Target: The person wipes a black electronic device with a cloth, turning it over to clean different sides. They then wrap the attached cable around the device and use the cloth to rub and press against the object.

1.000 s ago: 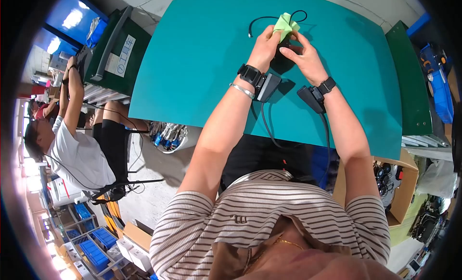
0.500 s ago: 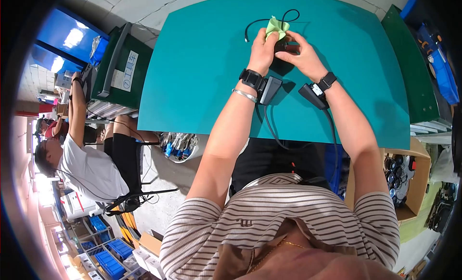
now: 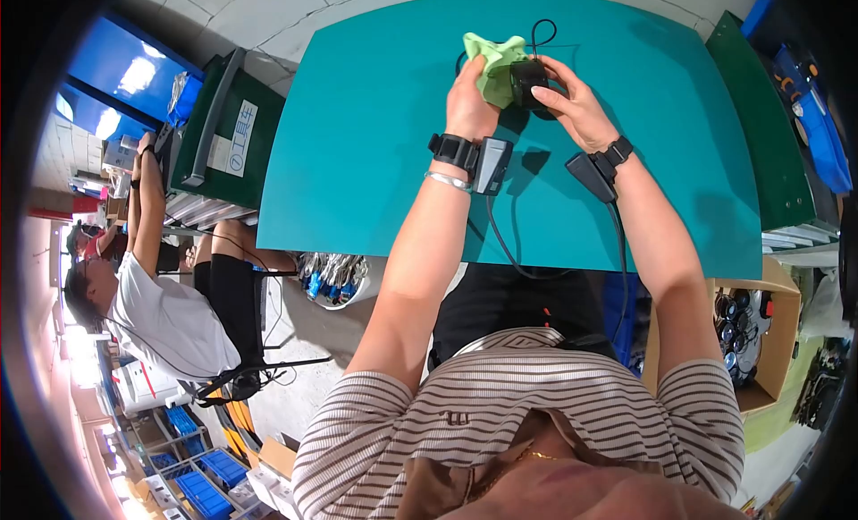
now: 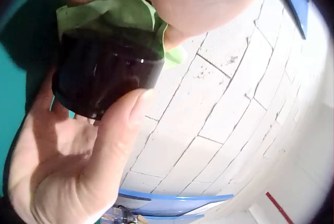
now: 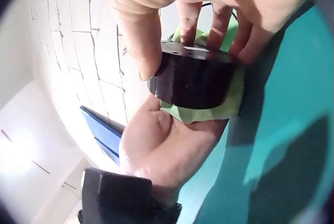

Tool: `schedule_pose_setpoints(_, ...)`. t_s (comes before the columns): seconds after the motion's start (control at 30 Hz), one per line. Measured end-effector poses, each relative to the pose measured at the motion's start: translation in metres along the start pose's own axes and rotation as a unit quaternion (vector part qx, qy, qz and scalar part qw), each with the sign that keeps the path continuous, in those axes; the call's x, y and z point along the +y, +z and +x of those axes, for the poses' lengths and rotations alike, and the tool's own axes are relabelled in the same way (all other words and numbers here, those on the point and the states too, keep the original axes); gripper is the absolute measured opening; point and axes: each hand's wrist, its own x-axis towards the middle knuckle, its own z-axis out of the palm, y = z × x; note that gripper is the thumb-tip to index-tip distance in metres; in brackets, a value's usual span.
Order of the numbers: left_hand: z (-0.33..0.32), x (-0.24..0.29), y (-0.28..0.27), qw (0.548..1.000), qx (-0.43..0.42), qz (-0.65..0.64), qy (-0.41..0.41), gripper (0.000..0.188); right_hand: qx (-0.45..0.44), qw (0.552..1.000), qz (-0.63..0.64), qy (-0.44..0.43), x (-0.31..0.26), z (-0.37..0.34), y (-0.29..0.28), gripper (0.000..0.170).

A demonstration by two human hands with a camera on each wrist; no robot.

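My right hand (image 3: 579, 109) grips a short black cylindrical device (image 5: 195, 82) by its sides, thumb on one side and fingers on the other. A thin black cable (image 3: 542, 26) loops beyond the device. In my left hand (image 3: 471, 107) is a crumpled light green cloth (image 3: 487, 62), pinched under the thumb and spread against one face of the device. The left wrist view shows the cloth (image 4: 112, 13) bunched along the top of the device (image 4: 104, 75). Both are held up over the teal table (image 3: 375, 162).
Dark green cabinets flank the table, one (image 3: 223, 135) at left and one (image 3: 760, 153) at right. A white bucket of cables (image 3: 335, 283) stands below the left edge. An open cardboard box (image 3: 773, 341) is at lower right. Another person (image 3: 170, 314) sits at left.
My left hand has shifted left with the cloth, which is more spread out now. The device has turned and shows more clearly between my hands.
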Motion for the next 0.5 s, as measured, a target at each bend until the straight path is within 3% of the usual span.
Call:
schedule_pose_setpoints(0.23,-0.001,0.002,0.006,0.995,-0.093,0.023,0.006,0.04,0.086,0.996,-0.017,-0.024,0.003,0.004,-0.002,0.076)
schedule_pose_setpoints(0.33,-0.005,0.0,0.011,0.981,-0.128,0.147,0.018,0.043,0.111,0.993,-0.014,-0.039,0.005,0.005,-0.002,0.075)
schedule_pose_setpoints(0.5,-0.01,-0.011,0.018,0.964,-0.114,0.234,0.058,0.044,0.096,0.994,-0.033,-0.038,0.0,0.003,0.004,0.074)
